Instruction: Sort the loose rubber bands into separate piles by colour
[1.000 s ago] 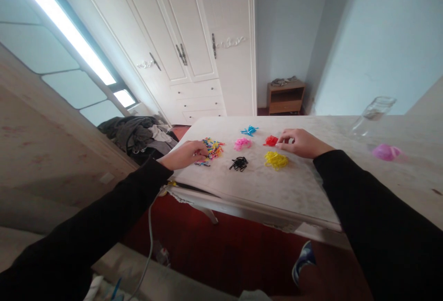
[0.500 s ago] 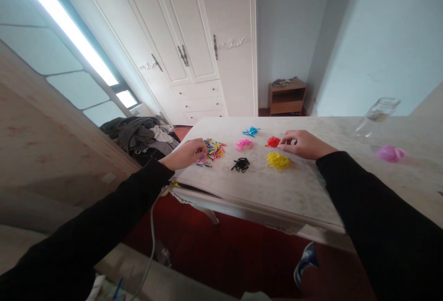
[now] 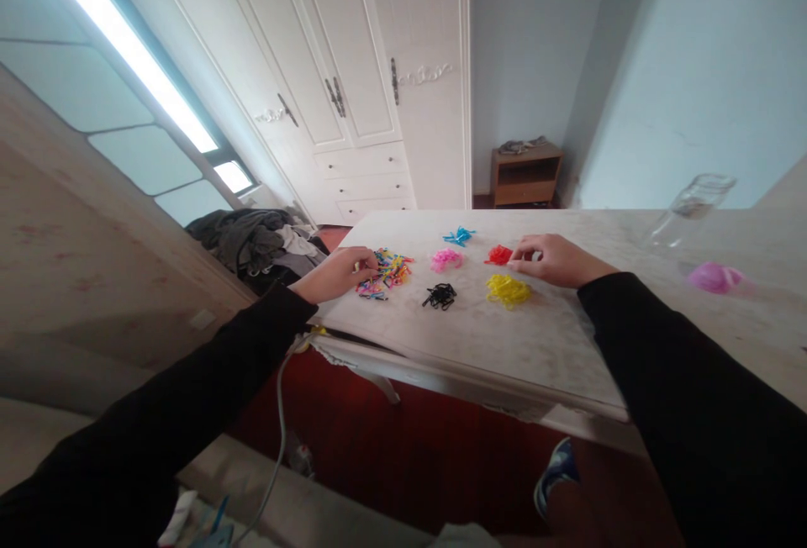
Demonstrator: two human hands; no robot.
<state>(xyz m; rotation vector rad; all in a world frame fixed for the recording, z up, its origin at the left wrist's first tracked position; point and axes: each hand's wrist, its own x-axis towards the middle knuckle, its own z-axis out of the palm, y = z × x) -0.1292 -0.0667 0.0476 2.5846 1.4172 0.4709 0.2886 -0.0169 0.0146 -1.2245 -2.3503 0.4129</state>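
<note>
My left hand (image 3: 340,272) is at the left edge of a mixed pile of small coloured rubber bands (image 3: 394,268), thumb and fingertips pinched over it. Whatever is between those fingertips is too small to make out. My right hand (image 3: 548,260) rests beside a small heap of red rubber bands (image 3: 499,255), its fingers curled into a pinch at the heap's right side. I cannot tell if a band is in them. Separate heaps of yellow bands (image 3: 508,291), black bands (image 3: 440,296), pink bands (image 3: 446,259) and blue bands (image 3: 459,236) lie between the hands.
The bands lie on a pale tabletop (image 3: 466,346). To the right stand a clear glass bottle or jar (image 3: 693,212) and a pink rounded object (image 3: 716,277). Dark clothes (image 3: 252,245) are heaped beyond the left edge. A cable (image 3: 281,413) hangs at the near left corner.
My left hand's fingertips have shifted slightly at the mixed pile, uncovering more of it. My right hand stays beside the red bands. The view has shifted a little.
</note>
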